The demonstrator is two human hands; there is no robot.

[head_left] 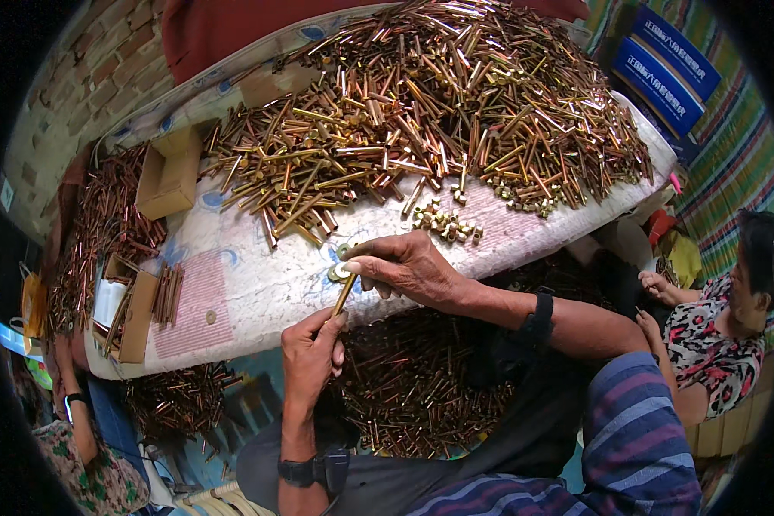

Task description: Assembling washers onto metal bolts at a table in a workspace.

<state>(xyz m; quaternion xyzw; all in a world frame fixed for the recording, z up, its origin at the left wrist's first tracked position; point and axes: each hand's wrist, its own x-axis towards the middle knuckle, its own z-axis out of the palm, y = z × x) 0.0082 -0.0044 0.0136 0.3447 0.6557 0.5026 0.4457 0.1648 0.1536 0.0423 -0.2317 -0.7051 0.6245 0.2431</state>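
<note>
My left hand [312, 348] is closed around the lower part of a slim brass-coloured sleeve anchor bolt [347, 295], which tilts up toward the right. At its upper end, my right hand [414, 268] pinches a washer [343, 270] between thumb and bent fingers. More round washers lie on the tabletop just beside those fingertips, partly hidden by them. Beyond my right hand sits a small group of hex nuts [447, 225] on the patterned white table cover [258, 284]. Past the nuts rises a large heap of brass-coloured anchor bolts [404, 129].
A cardboard box [168, 176] and a smaller open carton [138, 318] holding bolts stand at the left. Blue boxes [666, 77] are stacked at the far right. Loose bolts [421, 396] pile up below the table. A co-worker [714, 344] sits at right, another [95, 464] at lower left.
</note>
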